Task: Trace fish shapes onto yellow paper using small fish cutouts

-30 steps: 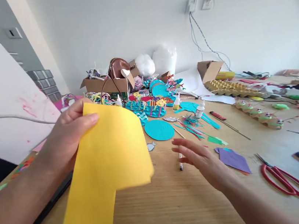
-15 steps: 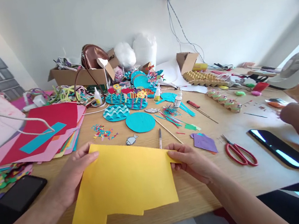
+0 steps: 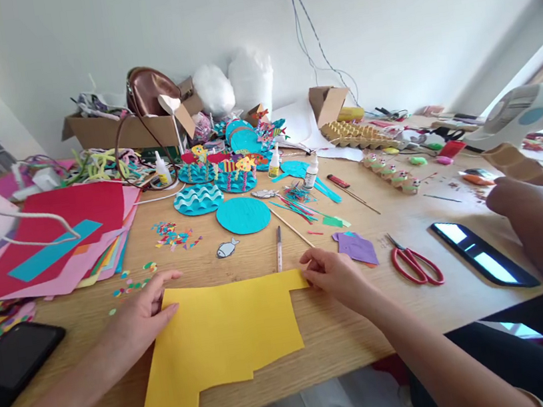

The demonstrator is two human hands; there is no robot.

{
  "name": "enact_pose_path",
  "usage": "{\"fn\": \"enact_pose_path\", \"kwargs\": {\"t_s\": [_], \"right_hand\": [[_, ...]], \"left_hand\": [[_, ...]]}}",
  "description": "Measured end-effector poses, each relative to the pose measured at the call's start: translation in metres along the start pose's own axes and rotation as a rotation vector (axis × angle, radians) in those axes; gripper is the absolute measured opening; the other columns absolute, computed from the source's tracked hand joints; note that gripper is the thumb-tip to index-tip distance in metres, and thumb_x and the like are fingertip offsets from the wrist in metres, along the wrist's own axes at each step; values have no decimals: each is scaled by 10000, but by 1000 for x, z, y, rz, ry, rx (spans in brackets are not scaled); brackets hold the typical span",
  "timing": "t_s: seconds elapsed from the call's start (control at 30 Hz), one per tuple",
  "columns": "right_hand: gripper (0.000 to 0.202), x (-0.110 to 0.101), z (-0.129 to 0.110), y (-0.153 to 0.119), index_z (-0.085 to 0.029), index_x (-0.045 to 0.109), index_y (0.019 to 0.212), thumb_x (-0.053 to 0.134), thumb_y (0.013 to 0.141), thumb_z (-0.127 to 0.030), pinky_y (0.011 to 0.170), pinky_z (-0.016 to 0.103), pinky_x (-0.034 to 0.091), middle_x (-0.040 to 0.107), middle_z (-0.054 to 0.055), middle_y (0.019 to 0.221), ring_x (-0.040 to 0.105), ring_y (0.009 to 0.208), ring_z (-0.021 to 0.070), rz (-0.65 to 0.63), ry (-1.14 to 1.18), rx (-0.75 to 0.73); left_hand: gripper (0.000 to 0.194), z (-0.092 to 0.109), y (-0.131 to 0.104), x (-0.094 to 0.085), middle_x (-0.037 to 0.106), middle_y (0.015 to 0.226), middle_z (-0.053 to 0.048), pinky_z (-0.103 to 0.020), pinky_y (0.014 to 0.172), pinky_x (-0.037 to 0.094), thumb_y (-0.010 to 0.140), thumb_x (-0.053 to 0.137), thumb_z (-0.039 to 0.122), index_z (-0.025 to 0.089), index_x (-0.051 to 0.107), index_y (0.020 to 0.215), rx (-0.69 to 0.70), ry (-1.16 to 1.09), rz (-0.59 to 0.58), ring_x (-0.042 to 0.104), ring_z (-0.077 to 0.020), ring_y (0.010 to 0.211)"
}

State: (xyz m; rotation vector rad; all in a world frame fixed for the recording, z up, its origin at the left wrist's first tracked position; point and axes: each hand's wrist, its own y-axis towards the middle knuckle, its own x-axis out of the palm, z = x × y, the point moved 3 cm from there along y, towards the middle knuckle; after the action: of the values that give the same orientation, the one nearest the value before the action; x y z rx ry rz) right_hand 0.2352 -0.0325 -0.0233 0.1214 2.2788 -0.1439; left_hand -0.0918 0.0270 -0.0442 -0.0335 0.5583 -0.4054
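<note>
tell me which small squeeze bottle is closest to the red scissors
The rightmost bottle; the other two are both farther left and farther from the scissors.

Single head-worn view, facing forward and down over the table [image 3: 349, 327] from close by.

L hand [image 3: 148, 315] — thumb out, fingers spread; R hand [image 3: 331, 276] — fingers curled, forearm angled.

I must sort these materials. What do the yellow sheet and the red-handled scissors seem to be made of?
Yellow sheet: likely matte paper or thin foam, flat and evenly coloured.
Scissors: greyish blades, probably metal; smooth red handles, perhaps plastic.
</note>
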Motion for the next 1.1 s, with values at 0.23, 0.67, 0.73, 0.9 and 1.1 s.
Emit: {"fn": "enact_pose_path", "kwargs": {"t_s": [0.23,0.67,0.73,0.9,1.1], "right_hand": [[174,-13,-41,16,-173,574,878,421,800,-200,608,243,362,661,49,791,596,734,163,67,-382,-152],[291,9,-52,47,-151,502,1038,407,769,-94,541,267,343,654,126,893,623,793,249,-74,-654,37],[331,0,-50,41,-137,478,1104,406,781,-117,559,279,352,652,125,872,616,785,251,-17,-615,69],[342,-16,-64,34,-150,536,1088,394,782,-95,670,263,371,617,99,945,569,862,195,139,-479,-171],[234,17,-87,71,-171,614,987,475,798,-164,724,224,366,601,69,1021,549,920,167,-131,-500,-458]], "left_hand": [[351,6,-1,-7,516,603,21,-272,557,395,733,394,404,252,557,1004,104,477,85,519,-195,563],[343,0,-9,-6,592,1108,-69,-334,824,441,812,301,271,212,541,1050,258,790,73,559,-245,1020],[362,2,-13,-6,578,1113,-80,-359,789,464,826,290,256,207,539,1085,253,862,68,570,-255,991],[371,32,-18,-6,543,1090,-112,-420,809,456,816,316,148,176,570,1084,357,1036,167,550,-287,985],[334,74,-18,35,570,1070,-77,-365,880,439,790,401,30,160,574,1045,500,934,-161,522,-223,1011]]}}
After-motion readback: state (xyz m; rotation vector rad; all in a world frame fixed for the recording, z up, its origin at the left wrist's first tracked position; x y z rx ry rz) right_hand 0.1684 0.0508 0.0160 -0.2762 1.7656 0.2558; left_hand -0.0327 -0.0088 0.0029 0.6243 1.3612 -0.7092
